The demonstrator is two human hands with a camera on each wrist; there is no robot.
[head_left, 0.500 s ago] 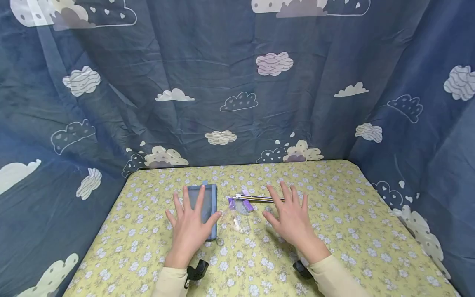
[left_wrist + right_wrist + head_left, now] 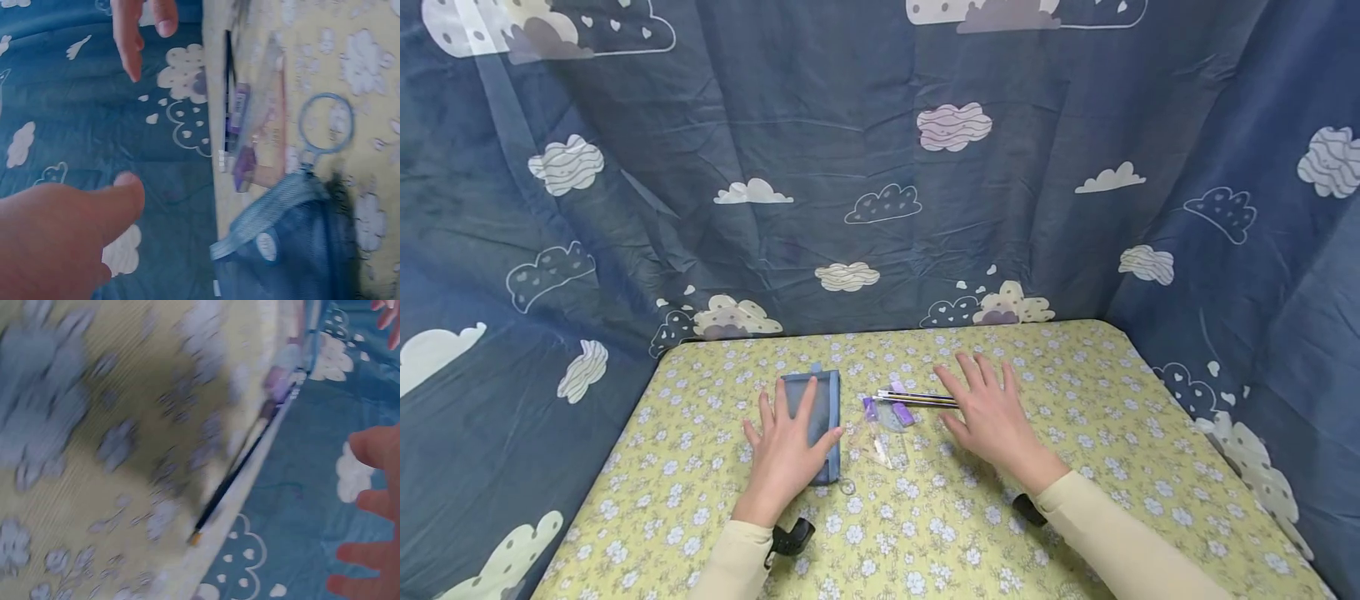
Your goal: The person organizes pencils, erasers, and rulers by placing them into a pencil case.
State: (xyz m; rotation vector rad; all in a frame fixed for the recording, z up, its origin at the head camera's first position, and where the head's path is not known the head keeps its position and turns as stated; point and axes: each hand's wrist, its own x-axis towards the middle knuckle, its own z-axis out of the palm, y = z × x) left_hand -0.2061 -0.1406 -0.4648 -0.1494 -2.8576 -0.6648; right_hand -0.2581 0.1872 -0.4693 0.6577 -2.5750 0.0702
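My left hand (image 2: 784,457), fingers spread, hovers over a blue mesh zip pouch (image 2: 823,417) and overlaps it in the head view. A ring (image 2: 326,123) hangs off the pouch's corner in the left wrist view. My right hand (image 2: 996,421) is spread and holds nothing, its fingertips over the right end of a few pencils (image 2: 917,398). In the right wrist view the dark pencils (image 2: 231,478) lie apart from that hand's fingers. Purple pieces, one a small block (image 2: 902,414), lie beside the pencils, with clear plastic pieces (image 2: 878,450) nearer me.
A yellow flowered cloth (image 2: 925,533) covers the table. Dark blue cloud-patterned curtains (image 2: 865,150) hang behind it and along both sides. A black wrist camera (image 2: 793,537) sits at my left sleeve.
My right hand has shifted slightly forward, uncovering the cloth near it and covering more of the pencils' right end. The left hand has moved a little to the right over the pouch.
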